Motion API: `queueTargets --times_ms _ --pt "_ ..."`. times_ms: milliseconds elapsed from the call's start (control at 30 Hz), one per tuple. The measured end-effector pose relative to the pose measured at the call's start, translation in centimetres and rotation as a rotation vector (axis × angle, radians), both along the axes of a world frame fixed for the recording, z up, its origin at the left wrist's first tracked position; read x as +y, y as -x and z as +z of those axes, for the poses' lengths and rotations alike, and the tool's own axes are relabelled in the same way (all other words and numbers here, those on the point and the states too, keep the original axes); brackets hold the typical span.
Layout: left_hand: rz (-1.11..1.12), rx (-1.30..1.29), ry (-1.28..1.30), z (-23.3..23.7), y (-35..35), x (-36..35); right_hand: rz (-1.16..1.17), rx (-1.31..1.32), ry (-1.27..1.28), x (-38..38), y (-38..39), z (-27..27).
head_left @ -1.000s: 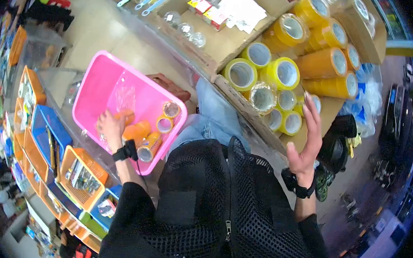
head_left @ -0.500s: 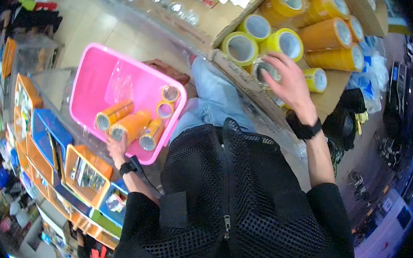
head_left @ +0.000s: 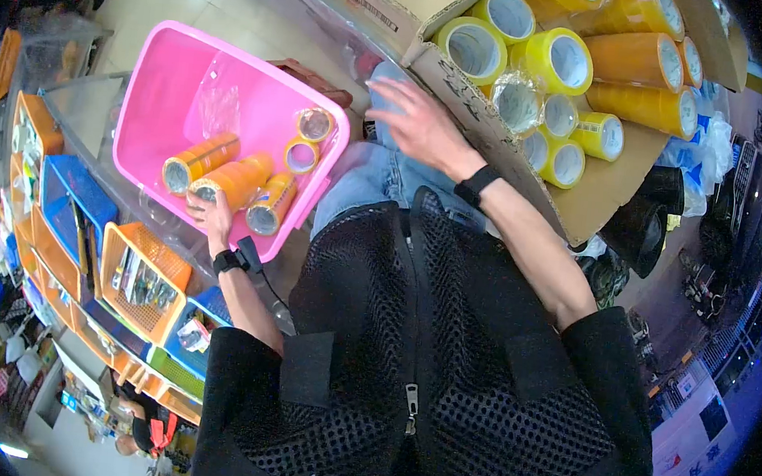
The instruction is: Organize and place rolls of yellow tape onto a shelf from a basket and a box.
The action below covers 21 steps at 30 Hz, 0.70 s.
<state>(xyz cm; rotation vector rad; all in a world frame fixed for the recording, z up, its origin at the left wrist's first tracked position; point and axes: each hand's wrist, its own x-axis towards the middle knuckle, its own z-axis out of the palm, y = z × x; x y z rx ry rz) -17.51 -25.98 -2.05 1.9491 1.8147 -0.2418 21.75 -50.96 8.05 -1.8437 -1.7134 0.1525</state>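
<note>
The person is holding the left arm bent and low at the left side, the bare forearm angling up and forward out of a black sleeve (head_left: 237, 380). The left hand (head_left: 211, 214) is sitting with its fingers curling upward; how tightly they are closing is hard to tell. A black wristband (head_left: 232, 261) is wrapping that wrist. The right arm is stretching forward and across toward the body's midline, nearly straight, forearm bare. The right hand (head_left: 414, 118) is hanging palm down, fingers loosely spread and gripping nothing. A second black band (head_left: 474, 185) is circling that wrist.
</note>
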Motion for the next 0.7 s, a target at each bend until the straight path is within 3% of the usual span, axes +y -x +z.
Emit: queueTargets --times_ms 33,100,133,200,300,400,533,600,633,667,700 --pt "-0.019 -0.021 -0.018 -0.5 0.6 0.1 0.009 0.004 0.002 0.4 -0.4 1.5" --pt "-0.006 -0.035 -0.035 -1.5 1.9 0.1 -0.285 0.191 -0.083 1.3 -1.1 6.6" --pt "-0.004 -0.036 -0.035 -0.9 1.3 -0.2 -0.283 0.19 -0.083 1.3 -1.3 7.9" --pt "0.062 -0.038 -0.029 0.1 -0.1 -0.6 -0.283 0.592 0.032 0.7 -1.8 10.0" --pt "0.057 -0.038 -0.041 -1.5 1.0 0.5 -0.23 0.39 0.039 -1.2 -1.8 12.6" --pt "0.073 -0.007 0.002 2.9 -1.5 0.2 -0.294 0.302 0.033 -4.0 -2.3 13.7" --pt "0.006 -0.083 -0.2 1.5 -1.1 0.4 -0.587 0.159 0.111 -10.6 -3.6 12.1" --pt "0.04 0.137 -0.122 2.4 -2.1 0.3 -0.68 0.146 0.183 -13.2 -3.6 11.5" --pt "0.079 0.328 -0.157 6.8 -6.1 -1.6 -0.741 0.155 0.218 -14.2 -3.4 11.3" --pt "0.07 0.325 -0.16 6.4 -6.4 -0.9 -0.802 0.163 0.254 -15.2 -3.1 11.2" --pt "-0.108 0.117 -0.417 5.8 -6.2 -0.3 -0.803 0.164 0.29 -15.9 -2.7 11.0"
